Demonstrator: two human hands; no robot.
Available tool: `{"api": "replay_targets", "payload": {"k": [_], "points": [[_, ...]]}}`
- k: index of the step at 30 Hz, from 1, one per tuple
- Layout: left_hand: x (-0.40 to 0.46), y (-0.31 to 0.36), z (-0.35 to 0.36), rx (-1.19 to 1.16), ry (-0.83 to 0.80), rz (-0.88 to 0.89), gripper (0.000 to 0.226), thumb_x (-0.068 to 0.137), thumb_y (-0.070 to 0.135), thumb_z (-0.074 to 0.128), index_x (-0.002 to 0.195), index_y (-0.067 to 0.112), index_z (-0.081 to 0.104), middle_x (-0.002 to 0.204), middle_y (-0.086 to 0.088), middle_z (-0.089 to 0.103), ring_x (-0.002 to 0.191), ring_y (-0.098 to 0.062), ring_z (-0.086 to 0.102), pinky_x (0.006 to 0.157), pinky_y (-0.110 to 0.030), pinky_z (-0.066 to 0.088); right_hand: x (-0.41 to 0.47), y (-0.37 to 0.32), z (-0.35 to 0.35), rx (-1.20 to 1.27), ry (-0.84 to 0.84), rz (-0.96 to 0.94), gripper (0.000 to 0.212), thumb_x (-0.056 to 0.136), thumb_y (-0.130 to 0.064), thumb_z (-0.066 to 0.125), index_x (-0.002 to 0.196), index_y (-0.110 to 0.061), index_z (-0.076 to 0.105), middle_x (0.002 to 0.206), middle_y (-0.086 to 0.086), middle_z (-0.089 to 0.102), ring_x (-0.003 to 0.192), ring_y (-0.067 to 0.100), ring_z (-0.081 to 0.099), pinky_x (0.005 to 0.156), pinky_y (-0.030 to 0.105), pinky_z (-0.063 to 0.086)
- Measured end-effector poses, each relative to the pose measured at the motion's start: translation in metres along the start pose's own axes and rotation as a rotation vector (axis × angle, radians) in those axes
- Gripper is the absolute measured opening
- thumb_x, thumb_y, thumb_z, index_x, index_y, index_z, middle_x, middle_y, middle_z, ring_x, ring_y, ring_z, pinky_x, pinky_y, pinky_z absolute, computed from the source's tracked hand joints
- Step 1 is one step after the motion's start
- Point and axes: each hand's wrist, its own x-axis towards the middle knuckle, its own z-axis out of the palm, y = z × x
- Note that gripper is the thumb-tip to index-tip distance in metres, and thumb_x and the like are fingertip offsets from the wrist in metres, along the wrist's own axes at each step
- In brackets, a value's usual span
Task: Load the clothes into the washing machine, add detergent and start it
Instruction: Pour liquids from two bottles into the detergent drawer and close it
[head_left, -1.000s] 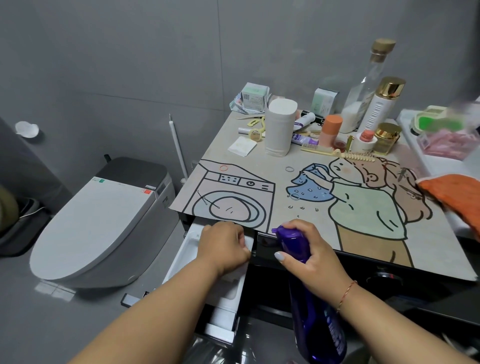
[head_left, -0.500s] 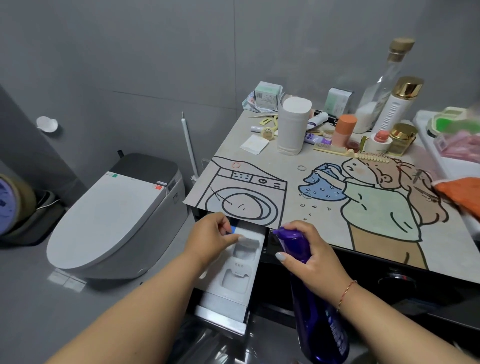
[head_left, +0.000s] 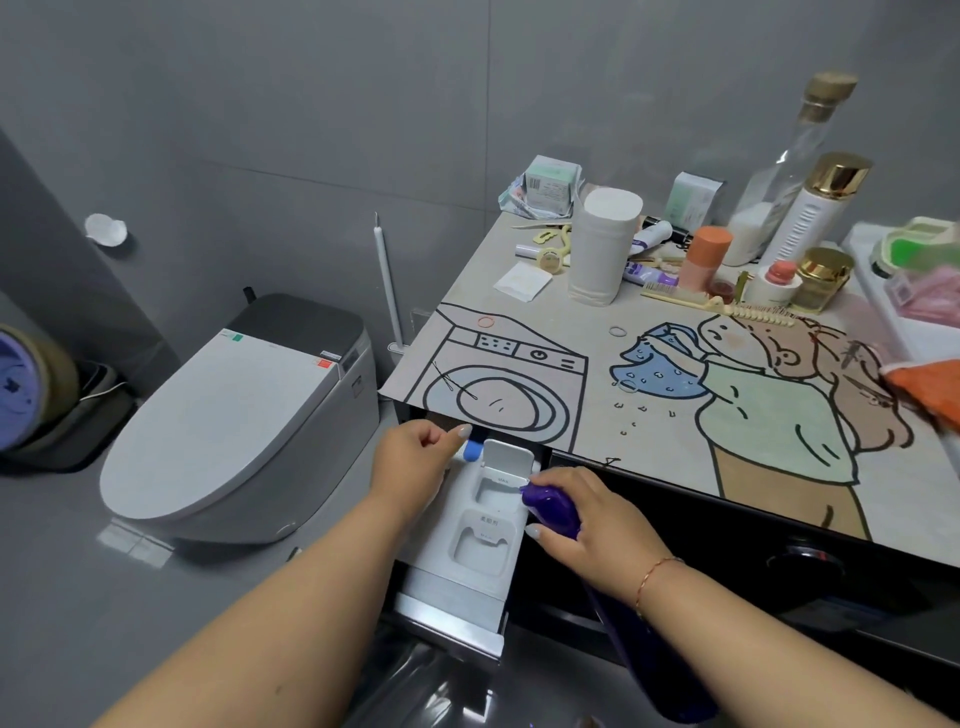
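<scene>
The washing machine's white detergent drawer (head_left: 470, 551) is pulled out below the machine's top, showing two moulded compartments; a small white flap stands raised over the rear one. My left hand (head_left: 415, 467) rests on the drawer's left rear edge, fingers curled by a blue tab (head_left: 471, 450). My right hand (head_left: 592, 519) grips the neck of a purple detergent bottle (head_left: 639, 634), tilted so its spout (head_left: 535, 493) sits at the rear compartment's right edge. The black machine front (head_left: 779, 587) stretches to the right. No clothes show.
A cartoon-printed mat (head_left: 649, 395) covers the machine top, crowded at the back with bottles, jars, a comb and a white roll (head_left: 602, 244). An orange cloth (head_left: 930, 389) lies at the right edge. A grey-white toilet (head_left: 234, 415) stands close on the left.
The drawer has slid further out, uncovering both compartments. My left hand shifted from the drawer's front to its rear left edge. The bottle's spout moved left over the drawer.
</scene>
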Motion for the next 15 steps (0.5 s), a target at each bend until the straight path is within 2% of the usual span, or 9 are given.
{"api": "replay_targets", "payload": {"k": [3,6,11,15], "points": [[-0.0026,-0.0030,0.0000,-0.024,-0.011,-0.030,0.048,0.089,0.038,0.066,0.063,0.001,0.050,0.063,-0.008,0.057,0.062,-0.019,0.051,0.066,-0.029,0.043,0.0037,-0.0020,0.0019,-0.051,-0.012,0.043,0.047,0.085,-0.047,0.058,0.127,-0.041,0.039,0.128,-0.008,0.046,0.103,0.016,0.059,0.077,0.020,0.045],[-0.0051,-0.0029,0.0001,-0.045,-0.028,-0.024,0.053,0.092,0.038,0.060,0.077,-0.013,0.057,0.063,-0.007,0.057,0.060,-0.018,0.047,0.063,-0.028,0.041,0.0044,-0.0051,0.0031,-0.073,-0.022,0.079,0.042,0.086,-0.046,0.057,0.124,-0.038,0.041,0.126,-0.007,0.047,0.100,0.017,0.059,0.073,0.020,0.040],[-0.0051,-0.0067,0.0014,-0.039,-0.003,-0.008,0.052,0.094,0.036,0.058,0.079,-0.013,0.058,0.070,-0.011,0.063,0.064,-0.019,0.053,0.064,-0.027,0.042,0.0071,-0.0079,0.0042,-0.163,-0.016,0.094,0.033,0.088,-0.049,0.053,0.111,-0.026,0.045,0.109,0.000,0.051,0.086,0.023,0.059,0.065,0.027,0.037],[-0.0032,-0.0098,0.0016,-0.039,0.004,-0.004,0.052,0.093,0.037,0.059,0.075,-0.011,0.056,0.081,-0.020,0.069,0.065,-0.020,0.056,0.067,-0.030,0.045,0.0103,-0.0092,0.0025,-0.116,-0.015,0.096,0.037,0.086,-0.048,0.054,0.118,-0.034,0.042,0.117,-0.003,0.049,0.095,0.022,0.059,0.071,0.027,0.043]]}}
